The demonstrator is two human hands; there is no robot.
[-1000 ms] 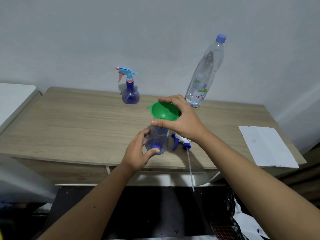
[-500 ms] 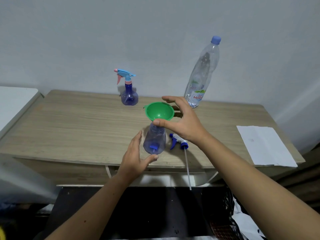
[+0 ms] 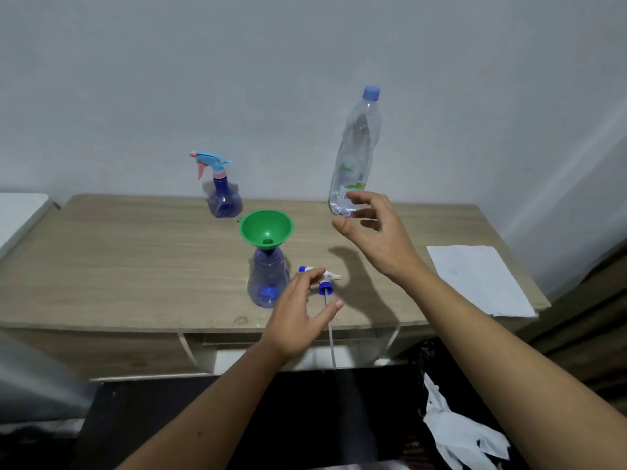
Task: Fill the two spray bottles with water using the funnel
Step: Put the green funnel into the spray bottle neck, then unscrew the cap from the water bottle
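Observation:
A green funnel (image 3: pixel 266 228) sits in the neck of a clear blue spray bottle (image 3: pixel 266 279) near the table's front edge, with no hand on either. Its white and blue spray head (image 3: pixel 325 281) lies just to the right, its tube hanging over the edge. My left hand (image 3: pixel 298 313) hovers open beside the bottle, over the spray head. My right hand (image 3: pixel 378 232) is raised and open in front of the base of a tall capped water bottle (image 3: pixel 356 154) at the back. A second spray bottle (image 3: pixel 222 198) with a light-blue and pink trigger head stands at the back.
The wooden table (image 3: pixel 118 266) stands against a grey wall. A white sheet of paper (image 3: pixel 478 278) lies at its right end. A white surface (image 3: pixel 20 212) adjoins at the left. Crumpled white paper (image 3: pixel 458 432) lies on the dark floor below right.
Both hands let go: the left came off the spray bottle and drifted right; the right released the funnel and moved up and right toward the water bottle. The funnel stays in the neck.

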